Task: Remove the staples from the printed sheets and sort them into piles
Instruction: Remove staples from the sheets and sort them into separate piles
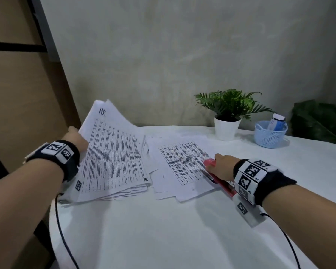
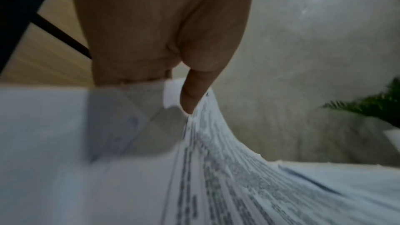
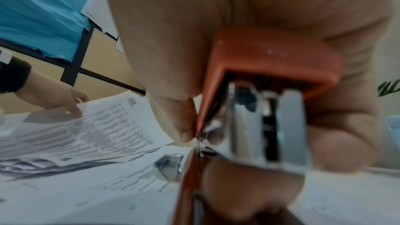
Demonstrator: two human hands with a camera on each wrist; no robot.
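A thick stack of printed sheets (image 1: 113,158) lies at the table's left edge, its far end lifted off the table. My left hand (image 1: 76,138) pinches the stack's left edge, thumb (image 2: 192,95) on top of the printed page (image 2: 227,168). To the right lies a flatter pile of printed sheets (image 1: 182,166). My right hand (image 1: 219,167) grips a red stapler (image 1: 211,164) on that pile's right edge. In the right wrist view the red stapler (image 3: 270,61) fills the middle with its metal parts showing, and the fingers (image 3: 173,100) wrap it.
A potted green plant (image 1: 228,113) in a white pot stands at the back of the white table (image 1: 163,230). A light blue basket (image 1: 270,134) holding a bottle stands to its right. Black cables run from both wristbands along the table front.
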